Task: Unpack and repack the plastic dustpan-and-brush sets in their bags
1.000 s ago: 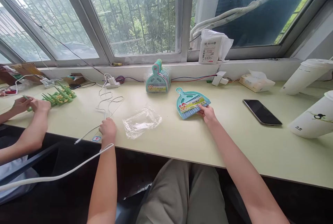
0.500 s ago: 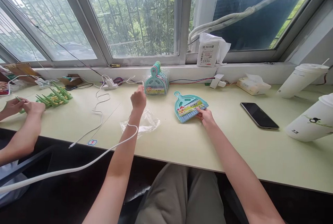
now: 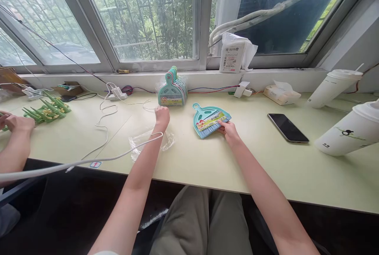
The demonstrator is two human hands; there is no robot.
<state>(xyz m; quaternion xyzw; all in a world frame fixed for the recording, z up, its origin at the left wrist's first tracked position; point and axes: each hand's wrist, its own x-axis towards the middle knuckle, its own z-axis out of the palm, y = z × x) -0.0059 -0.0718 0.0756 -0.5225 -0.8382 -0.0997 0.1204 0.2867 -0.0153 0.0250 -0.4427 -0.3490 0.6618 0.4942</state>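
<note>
The right hand (image 3: 227, 132) rests on the pale green tabletop (image 3: 207, 160) with its grip clamped on the near edge of a teal dustpan-and-brush set (image 3: 209, 117). That set lies flat, its handle pointing away toward the window and a printed card across its front. The left hand (image 3: 162, 116) is stretched forward to the left of it, knuckles up. It sits just in front of a stack of dustpan sets (image 3: 171, 89), which stands upright against the window sill (image 3: 207, 76) in a clear wrapper. The left grip is curled under and turned away from the camera, so I cannot tell whether it is together on anything or loose. A white cable (image 3: 118, 155) drapes over the left forearm and trails off to the left edge of the view. A thinner white lead (image 3: 102, 122) winds across the tabletop toward a charger block (image 3: 117, 96). A crumpled clear plastic bag (image 3: 139, 144) lies under the left forearm. To the right of the held set, well apart from it, a smartphone (image 3: 287, 127) lies with its dark screen up. Beyond it are a tissue pack (image 3: 281, 93) and two white lidded cups (image 3: 346, 134). A white labelled packet (image 3: 235, 53) stands on the sill. At the far left, a co-worker's hand (image 3: 14, 122) rests near a cluster of green plastic pieces (image 3: 47, 111).
</note>
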